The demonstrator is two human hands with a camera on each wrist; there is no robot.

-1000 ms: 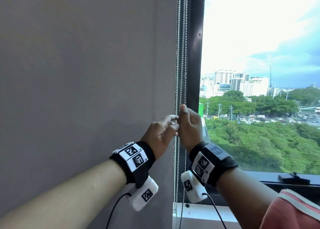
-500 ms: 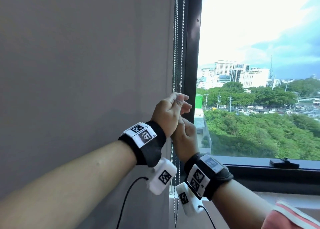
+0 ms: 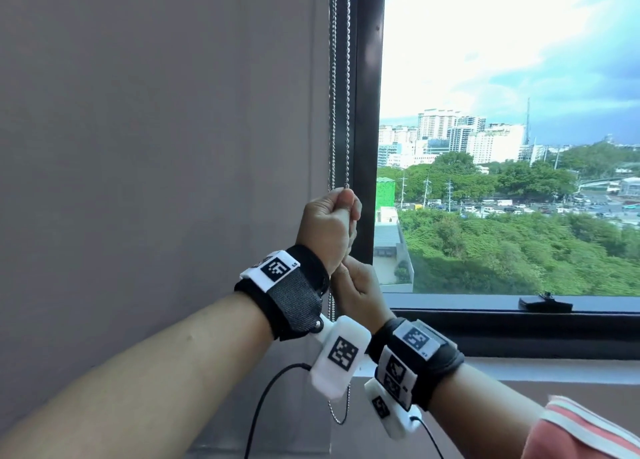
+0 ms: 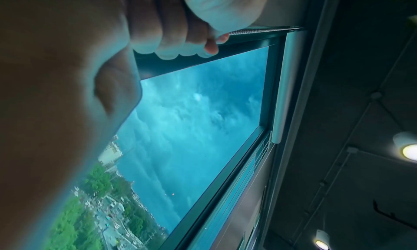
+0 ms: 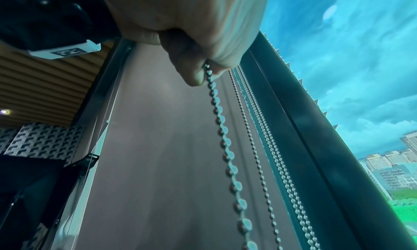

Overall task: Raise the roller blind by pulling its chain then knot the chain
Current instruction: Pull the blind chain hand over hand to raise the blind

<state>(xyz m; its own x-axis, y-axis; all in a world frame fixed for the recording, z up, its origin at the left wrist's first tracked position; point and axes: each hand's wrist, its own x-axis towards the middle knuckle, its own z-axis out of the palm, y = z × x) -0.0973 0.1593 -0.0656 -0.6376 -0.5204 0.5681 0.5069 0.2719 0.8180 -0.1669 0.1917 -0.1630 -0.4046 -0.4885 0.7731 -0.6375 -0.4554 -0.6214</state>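
Grey blind fabric (image 3: pixel 156 112) fills the left of the head view, hanging flat and covering that part of the window. Just right of its edge, the metal bead chain (image 3: pixel 333 77) runs down in parallel strands beside the dark window frame (image 3: pixel 367 112).

The left hand (image 3: pixel 327 231) is the upper hand. Its fingers are curled into a fist around the chain, with one strand entering at the top of the fist; the left wrist view confirms the fingers (image 4: pixel 180 39) clenched on the beaded strand. A high grip gives a long downward stroke on the next pull.

The right hand (image 3: pixel 360 292) sits directly below, touching the heel of the left. The right wrist view shows thumb and fingers (image 5: pixel 192 71) pinching a bead strand, which trails loose below the hand. This lower grip appears to keep the strand taut while the upper hand takes hold.

Below both wrists, the bottom of the chain loop (image 3: pixel 341 417) hangs slack.

Right of the frame, the pane (image 3: pixel 502 146) is uncovered, so the blind on that side appears raised. No knot is visible in the chain; knotting is judged the remaining step.
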